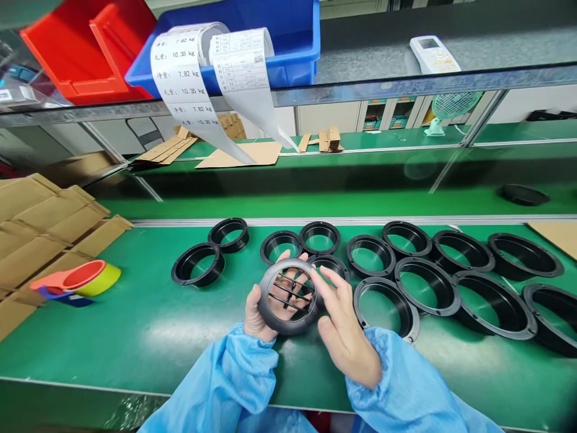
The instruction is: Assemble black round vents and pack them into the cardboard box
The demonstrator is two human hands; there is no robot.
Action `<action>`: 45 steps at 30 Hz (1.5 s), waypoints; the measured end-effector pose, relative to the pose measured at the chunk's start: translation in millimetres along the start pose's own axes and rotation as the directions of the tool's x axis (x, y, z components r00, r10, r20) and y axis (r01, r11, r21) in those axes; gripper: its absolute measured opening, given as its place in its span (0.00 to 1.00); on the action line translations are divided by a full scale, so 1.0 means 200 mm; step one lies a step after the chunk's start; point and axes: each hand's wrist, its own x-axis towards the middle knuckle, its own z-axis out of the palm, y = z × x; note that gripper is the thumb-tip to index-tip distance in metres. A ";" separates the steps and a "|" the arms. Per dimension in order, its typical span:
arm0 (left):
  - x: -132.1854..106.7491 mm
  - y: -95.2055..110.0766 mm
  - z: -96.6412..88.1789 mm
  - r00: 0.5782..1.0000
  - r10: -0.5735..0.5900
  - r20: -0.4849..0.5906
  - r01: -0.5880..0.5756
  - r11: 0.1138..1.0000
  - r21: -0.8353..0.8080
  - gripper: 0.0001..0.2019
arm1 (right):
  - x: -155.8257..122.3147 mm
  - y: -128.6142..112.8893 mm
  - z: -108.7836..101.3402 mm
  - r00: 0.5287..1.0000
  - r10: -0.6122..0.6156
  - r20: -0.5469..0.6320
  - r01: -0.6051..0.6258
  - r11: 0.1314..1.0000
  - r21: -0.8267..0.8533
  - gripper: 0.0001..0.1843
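Note:
My left hand [265, 307] grips a black plastic ring with parallel slats across its opening, a round vent grille [288, 297], and its fingers show behind the slats. My right hand [345, 328] sits at the grille's right rim with its fingers apart and fingertips close to the rim. Several black flanged plastic rings [383, 308] lie flat on the green bench mat [135, 343] around both hands. One ring [329, 267] is partly hidden behind the grille. Light blue sleeves cover both my forearms.
Flattened cardboard sheets [36, 234] and coloured tape rolls [79, 279] lie at the left. A printed label strip [180, 72] hangs from a blue bin [279, 54] beside a red bin [85, 54] on a shelf above. A white remote [435, 54] rests there too.

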 end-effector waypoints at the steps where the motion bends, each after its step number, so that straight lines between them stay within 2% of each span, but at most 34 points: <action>1: -0.01 0.00 -0.02 1.000 0.008 -0.022 -0.008 1.000 0.007 0.37 | 0.00 0.01 0.01 0.999 -0.044 0.020 0.045 0.997 -0.058 0.31; 5: -0.08 -0.04 -0.20 0.984 -0.006 -0.175 0.003 1.000 -0.017 0.40 | -0.01 0.03 0.05 0.971 -0.209 0.115 0.234 0.930 -0.283 0.37; 8: -0.10 -0.10 -0.27 0.977 0.005 -0.213 -0.011 1.000 -0.028 0.41 | 0.00 0.03 0.06 0.968 -0.220 0.118 0.248 0.898 -0.363 0.40; 10: -0.10 -0.13 -0.22 0.988 0.027 -0.152 -0.023 0.999 0.032 0.43 | 0.01 0.03 0.06 0.973 -0.226 0.040 0.227 0.923 -0.312 0.37; 12: -0.09 -0.13 -0.12 0.999 0.019 -0.049 -0.013 0.993 0.117 0.44 | 0.02 0.03 0.06 0.971 -0.234 -0.046 0.220 0.953 -0.209 0.34; 14: -0.07 -0.11 -0.02 0.998 -0.006 0.058 -0.006 0.982 0.190 0.43 | 0.03 0.03 0.05 0.968 -0.247 -0.040 0.240 0.960 -0.142 0.44; 17: -0.06 -0.08 0.04 0.979 -0.060 0.193 0.006 0.963 0.269 0.44 | 0.02 0.00 0.02 0.967 -0.242 0.084 0.252 0.954 -0.161 0.72; 18: -0.05 -0.07 0.04 0.973 -0.070 0.218 0.005 0.958 0.288 0.47 | 0.02 -0.02 0.01 0.969 -0.223 0.108 0.240 0.954 -0.178 0.76; 20: -0.04 -0.06 0.01 0.981 -0.024 0.191 -0.049 0.929 0.366 0.46 | 0.03 -0.06 -0.05 0.983 -0.141 0.115 0.165 0.958 -0.235 0.73; 21: -0.03 -0.05 -0.01 0.989 0.036 0.145 -0.099 0.883 0.458 0.42 | 0.04 -0.07 -0.09 0.991 -0.086 0.102 0.112 0.953 -0.282 0.70; 22: -0.02 -0.05 -0.02 0.989 0.108 0.098 -0.146 0.798 0.585 0.36 | 0.06 -0.08 -0.13 0.996 -0.028 0.081 0.054 0.937 -0.346 0.68; 24: 0.00 -0.04 -0.05 0.968 0.241 0.065 -0.184 0.513 0.838 0.25 | 0.10 -0.08 -0.21 0.998 0.061 0.034 -0.037 0.867 -0.497 0.64; 25: 0.01 -0.04 -0.05 0.964 0.254 0.084 -0.175 0.361 0.916 0.21 | 0.13 -0.06 -0.25 0.996 0.083 0.022 -0.056 0.824 -0.564 0.63; 27: 0.01 -0.04 -0.05 0.977 0.169 0.130 -0.154 0.136 0.979 0.17 | 0.17 -0.02 -0.29 0.992 0.111 0.051 -0.050 0.751 -0.658 0.62; 29: 0.01 -0.04 -0.04 0.988 0.085 0.133 -0.135 0.029 0.990 0.19 | 0.19 0.03 -0.28 0.981 0.148 0.122 -0.018 0.706 -0.708 0.62; 30: 0.00 -0.04 -0.03 0.989 0.082 0.126 -0.127 0.013 0.992 0.20 | 0.19 0.04 -0.26 0.973 0.168 0.155 -0.005 0.692 -0.722 0.62; 31: 0.00 -0.04 -0.02 0.986 0.118 0.118 -0.121 0.022 0.992 0.20 | 0.19 0.05 -0.24 0.965 0.185 0.184 0.009 0.682 -0.731 0.63; 33: 0.00 -0.02 0.00 0.955 0.284 0.085 -0.116 0.094 0.989 0.18 | 0.18 0.05 -0.18 0.951 0.207 0.230 0.032 0.674 -0.738 0.64; 35: 0.00 0.01 0.00 0.894 0.447 -0.014 -0.096 0.223 0.970 0.15 | 0.18 0.03 -0.13 0.937 0.235 0.259 0.038 0.666 -0.745 0.65; 37: 0.01 0.04 -0.01 0.833 0.535 -0.143 -0.067 0.353 0.933 0.16 | 0.20 0.01 -0.09 0.916 0.288 0.279 0.027 0.651 -0.759 0.65; 39: 0.01 0.07 -0.02 0.803 0.552 -0.226 -0.045 0.433 0.900 0.16 | 0.23 -0.01 -0.07 0.885 0.360 0.296 0.010 0.620 -0.784 0.65; 42: 0.01 0.09 -0.02 0.792 0.550 -0.264 -0.039 0.477 0.878 0.16 | 0.25 -0.02 -0.04 0.829 0.444 0.341 0.036 0.566 -0.824 0.67; 45: 0.01 0.10 -0.01 0.782 0.550 -0.293 -0.049 0.524 0.850 0.16 | 0.20 -0.04 0.00 0.793 0.449 0.412 0.104 0.566 -0.818 0.63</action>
